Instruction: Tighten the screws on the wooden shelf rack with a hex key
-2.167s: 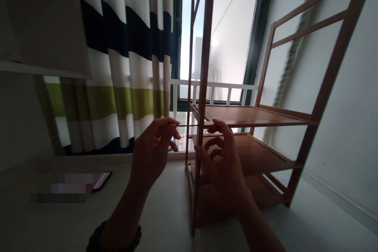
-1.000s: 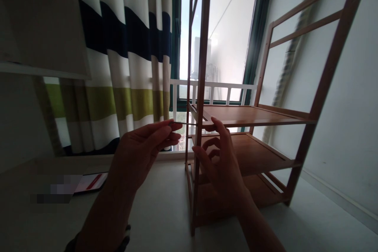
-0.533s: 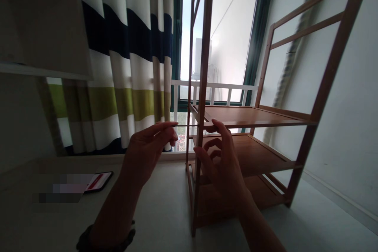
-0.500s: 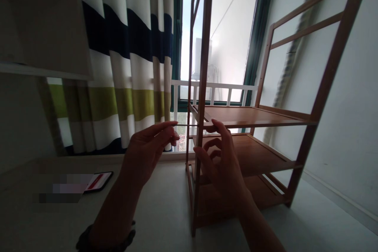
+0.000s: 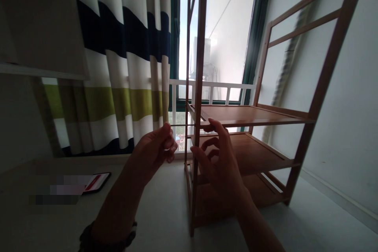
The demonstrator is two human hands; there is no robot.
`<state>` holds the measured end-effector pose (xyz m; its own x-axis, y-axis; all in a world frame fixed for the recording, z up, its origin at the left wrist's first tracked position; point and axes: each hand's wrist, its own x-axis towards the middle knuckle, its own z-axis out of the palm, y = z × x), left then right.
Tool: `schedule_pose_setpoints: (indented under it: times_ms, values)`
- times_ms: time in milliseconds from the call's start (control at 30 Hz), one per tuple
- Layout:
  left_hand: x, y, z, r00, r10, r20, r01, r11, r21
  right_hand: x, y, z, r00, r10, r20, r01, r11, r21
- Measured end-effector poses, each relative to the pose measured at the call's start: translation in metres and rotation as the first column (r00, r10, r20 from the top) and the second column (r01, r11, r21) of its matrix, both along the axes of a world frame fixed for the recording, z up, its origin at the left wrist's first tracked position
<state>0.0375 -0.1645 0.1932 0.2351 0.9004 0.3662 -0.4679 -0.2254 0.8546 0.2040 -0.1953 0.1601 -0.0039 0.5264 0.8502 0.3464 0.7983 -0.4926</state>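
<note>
I pinch the thin rod [image 5: 182, 125] in my left hand [image 5: 150, 153], its far end at the front left post [image 5: 199, 75] of the wooden rack [image 5: 251, 153], by the upper shelf [image 5: 256, 114]'s corner. I'd best hold it level, my right hand [image 5: 217, 159], loosely spread, steadying that corner.

Pretty dim room, with bright daylight coming through a tall window [image 5: 227, 59] with a dark green frame [image 5: 255, 39]. White railing [image 5: 218, 84] across the window's lower part. Left of the window there's a curtain [image 5: 137, 98] in white, navy and green stripes, then a shadowy boxy cabinet [image 5: 41, 27] further left. Plain white wall [image 5: 351, 98] to the window's right, pale surface [image 5: 165, 208] below it.
</note>
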Motion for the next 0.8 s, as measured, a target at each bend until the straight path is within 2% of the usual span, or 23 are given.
schedule_pose_setpoints:
  times_ms: [67, 333, 467, 567, 667, 733, 800]
  values:
    - [-0.002, 0.001, -0.001, 0.999, -0.014, -0.03, 0.014, 1.0, 0.01, 0.0, 0.0, 0.0, 1.0, -0.002, -0.004, 0.002, 1.0, 0.005]
    - [-0.009, -0.001, 0.0, 0.993, 0.06, -0.103, -0.051, 0.994, 0.094, -0.001, 0.0, 0.002, 0.999, -0.021, -0.03, 0.021, 1.0, 0.008]
    - [-0.004, -0.008, 0.003, 0.982, 0.167, -0.092, -0.151, 0.976, 0.159, -0.002, 0.001, 0.002, 0.999, -0.019, -0.03, 0.02, 1.0, 0.013]
    - [0.006, -0.012, 0.003, 0.952, 0.304, -0.034, -0.284, 0.92, 0.27, -0.002, 0.001, 0.001, 0.999, -0.012, -0.032, 0.013, 1.0, 0.012]
    - [0.017, -0.013, 0.0, 0.894, 0.438, 0.092, -0.439, 0.817, 0.374, -0.001, 0.0, 0.001, 1.0, -0.008, -0.023, 0.008, 1.0, 0.009]
    - [0.022, -0.013, -0.001, 0.862, 0.484, 0.148, -0.499, 0.761, 0.415, 0.0, -0.001, 0.002, 1.0, 0.003, -0.002, -0.003, 1.0, -0.005]
    - [0.023, -0.014, -0.001, 0.858, 0.49, 0.155, -0.505, 0.748, 0.431, 0.001, -0.002, 0.002, 1.0, 0.01, 0.01, -0.01, 1.0, -0.016]
